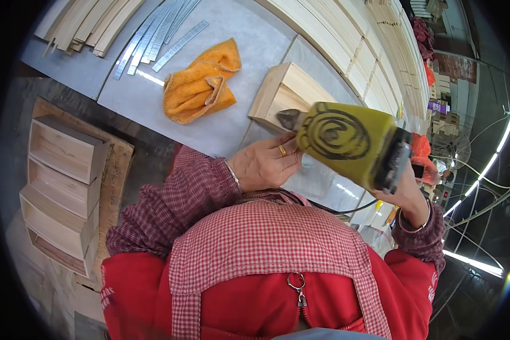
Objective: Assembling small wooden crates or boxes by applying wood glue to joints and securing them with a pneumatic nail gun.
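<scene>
A boxy yellow-green tool is raised over the table, with black markings on its side, a dark tapered tip and a black end. My right hand is closed around it from below, partly hidden behind it. A thin black hose or cord passes near that hand. At the tip end, my left hand has bent, closed fingers touching the tool's lower corner. Their tips go out of sight behind it, so what they hold is hidden. Just beyond, a pale wooden box rests on the table, partly covered by the tool.
An orange cloth lies crumpled on the grey table, near silver metal strips. Wooden slats sit at the far left; long rows of pale wood line the far side. Several wooden boxes stand on a board at left.
</scene>
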Demonstrator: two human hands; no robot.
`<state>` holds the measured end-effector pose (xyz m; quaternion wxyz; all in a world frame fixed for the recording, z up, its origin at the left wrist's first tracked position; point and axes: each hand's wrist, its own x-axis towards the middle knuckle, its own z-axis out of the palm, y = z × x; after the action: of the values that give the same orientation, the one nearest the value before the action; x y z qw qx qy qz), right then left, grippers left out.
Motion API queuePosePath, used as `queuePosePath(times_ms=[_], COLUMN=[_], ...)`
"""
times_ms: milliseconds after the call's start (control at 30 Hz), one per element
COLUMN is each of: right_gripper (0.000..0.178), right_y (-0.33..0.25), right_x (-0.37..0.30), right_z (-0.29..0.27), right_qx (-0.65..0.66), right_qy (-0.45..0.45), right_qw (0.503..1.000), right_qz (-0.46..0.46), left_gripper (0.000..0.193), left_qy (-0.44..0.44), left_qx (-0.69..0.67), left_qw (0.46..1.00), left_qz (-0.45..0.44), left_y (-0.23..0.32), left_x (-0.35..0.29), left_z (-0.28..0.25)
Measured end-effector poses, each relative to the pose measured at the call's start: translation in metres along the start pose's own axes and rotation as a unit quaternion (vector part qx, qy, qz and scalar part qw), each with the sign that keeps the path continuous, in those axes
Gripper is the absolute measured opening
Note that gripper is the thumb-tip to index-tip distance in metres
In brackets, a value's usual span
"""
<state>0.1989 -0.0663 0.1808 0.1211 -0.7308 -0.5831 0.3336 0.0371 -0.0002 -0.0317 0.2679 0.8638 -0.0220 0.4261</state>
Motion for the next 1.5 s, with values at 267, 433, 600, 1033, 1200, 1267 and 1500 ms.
queuePosePath(times_ms=[267, 433, 600, 1033, 1200, 1267, 1500], right_gripper=[0.042, 0.035, 0.037, 0.055, 0.053, 0.052, 0.053], right_y=[0.048, 0.136, 0.243, 0.364, 0.357, 0.362, 0.234], right_x=[-0.116, -0.203, -0.29, -0.318, -0.304, -0.308, -0.148], right_z=[-0.01, -0.001, 0.035, 0.093, 0.105, 0.113, 0.13], right_qx=[0.067, -0.077, -0.196, -0.181, -0.203, -0.265, 0.125], right_qy=[0.354, 0.418, 0.395, 0.355, 0.389, 0.399, 0.407], right_qw=[0.869, 0.79, 0.725, 0.684, 0.678, 0.656, 0.893], right_qz=[0.339, 0.442, 0.529, 0.611, 0.59, 0.583, 0.144], left_gripper=[0.02, 0.037, 0.047, 0.048, 0.047, 0.047, 0.043], left_qy=[0.019, 0.002, 0.012, -0.063, -0.066, -0.074, -0.069], left_qx=[0.036, 0.139, 0.121, 0.038, 0.051, 0.048, 0.041], left_qw=[0.999, 0.988, 0.97, 0.91, 0.904, 0.905, 0.905], left_qz=[-0.005, -0.063, -0.211, -0.409, -0.418, -0.417, -0.417], left_y=[0.0, -0.005, -0.008, -0.004, -0.007, -0.009, -0.012], left_x=[0.003, -0.006, -0.004, -0.02, -0.019, -0.019, -0.021], left_z=[-0.002, -0.039, -0.04, -0.029, -0.026, -0.024, -0.03])
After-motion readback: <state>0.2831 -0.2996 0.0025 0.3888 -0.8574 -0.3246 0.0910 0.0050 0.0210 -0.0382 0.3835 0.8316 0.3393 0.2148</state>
